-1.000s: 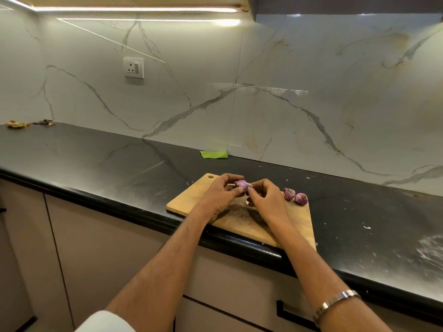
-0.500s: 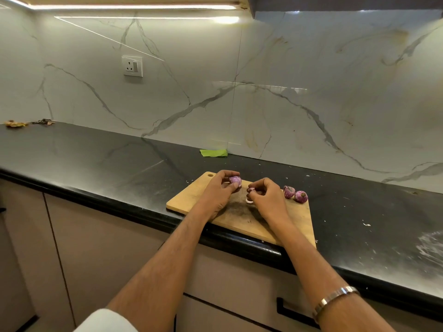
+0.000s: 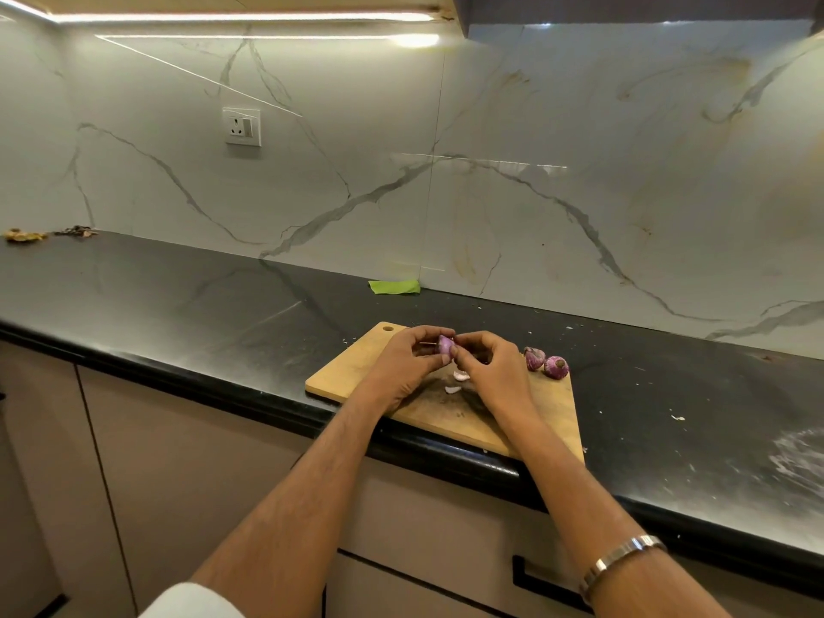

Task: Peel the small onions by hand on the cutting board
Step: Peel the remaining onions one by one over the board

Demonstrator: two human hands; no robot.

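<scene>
Left hand (image 3: 403, 365) pinches the onion (image 3: 446, 345) above the board (image 3: 352, 372); right hand (image 3: 492, 370), touching it from the right, picks at its skin.

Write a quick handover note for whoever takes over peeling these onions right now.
Left hand grips a small onion above the cutting board. Right hand pinches at the onion's skin.
Two more onions sit at the board's far right corner; whether they are peeled is unclear.
Done: two pale peel scraps lie on the board.
Left: finish this onion, then check the other two.
</scene>
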